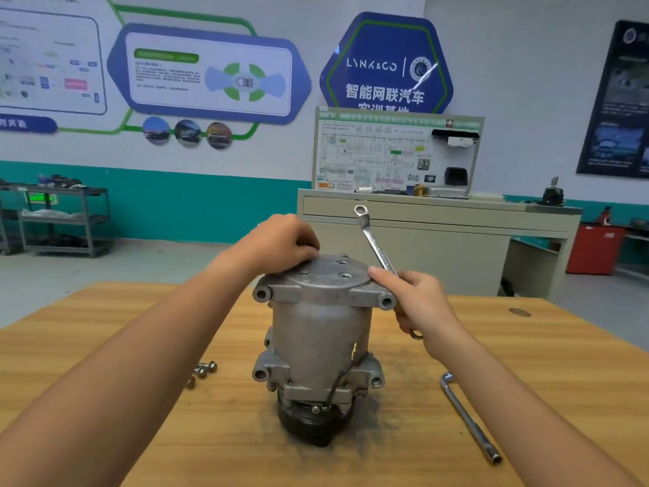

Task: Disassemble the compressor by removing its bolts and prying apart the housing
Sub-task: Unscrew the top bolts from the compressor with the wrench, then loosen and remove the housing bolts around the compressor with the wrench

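R hand [418, 304] grips wrench [375, 244] low on shaft, ring end up, thumb on right rim of cap [326, 275]. L hand [281, 242] curled at far-left rim; I can't tell if it pinches anything. Btw them, compressor [316, 332] upright on table [105, 346], axis vertical.

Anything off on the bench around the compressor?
Only dark grime smeared on the table round the base of the compressor. Loose bolts lie left of it. Nothing looks broken or tipped.
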Tool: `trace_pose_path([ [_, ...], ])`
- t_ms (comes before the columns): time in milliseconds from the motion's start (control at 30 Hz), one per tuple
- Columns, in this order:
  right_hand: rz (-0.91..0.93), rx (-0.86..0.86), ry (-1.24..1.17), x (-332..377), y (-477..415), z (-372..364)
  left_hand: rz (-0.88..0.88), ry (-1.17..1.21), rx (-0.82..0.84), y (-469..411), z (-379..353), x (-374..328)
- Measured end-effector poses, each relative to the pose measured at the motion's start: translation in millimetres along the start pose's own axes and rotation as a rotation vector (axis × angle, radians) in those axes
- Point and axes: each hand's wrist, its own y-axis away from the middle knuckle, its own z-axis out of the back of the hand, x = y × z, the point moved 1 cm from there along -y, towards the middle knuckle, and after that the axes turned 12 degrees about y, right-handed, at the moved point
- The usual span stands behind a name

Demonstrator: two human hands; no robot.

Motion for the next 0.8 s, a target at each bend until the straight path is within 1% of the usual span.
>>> trace_pose_path([
  [33,-0.029,0.034,-0.037,0,1,-1,0.001,0.091,-0.066,-1,4,2],
  [133,-0.064,0.095,-0.105,1,5,-4,0.044,0.461,-0.398,5,31,13],
  [167,-0.073,0.103,-0.125,1,7,-5,0.051,0.544,-0.491,11,42,19],
  [200,-0.083,0.107,-0.144,2,8,-5,0.059,0.575,-0.560,19,51,27],
  [233,-0.092,0.108,-0.164,2,9,-6,0.072,0.555,-0.594,30,58,38],
  [300,-0.101,0.109,-0.200,1,11,-7,0.165,0.408,-0.558,57,59,61],
  [400,-0.101,0.095,-0.217,1,13,-9,0.348,0.057,-0.408,115,33,107],
  [467,-0.108,0.081,-0.224,1,14,-10,0.405,-0.136,-0.307,154,7,134],
  [533,-0.116,0.072,-0.233,1,14,-10,0.483,-0.159,-0.201,182,-19,155],
  [600,-0.117,0.071,-0.234,1,14,-9,0.549,-0.117,-0.149,195,-40,169],
  [700,-0.116,0.076,-0.233,1,15,-8,0.569,-0.073,-0.153,191,-56,180],
  [800,-0.108,0.065,-0.248,2,16,-9,0.536,-0.071,-0.163,184,-62,185],
])
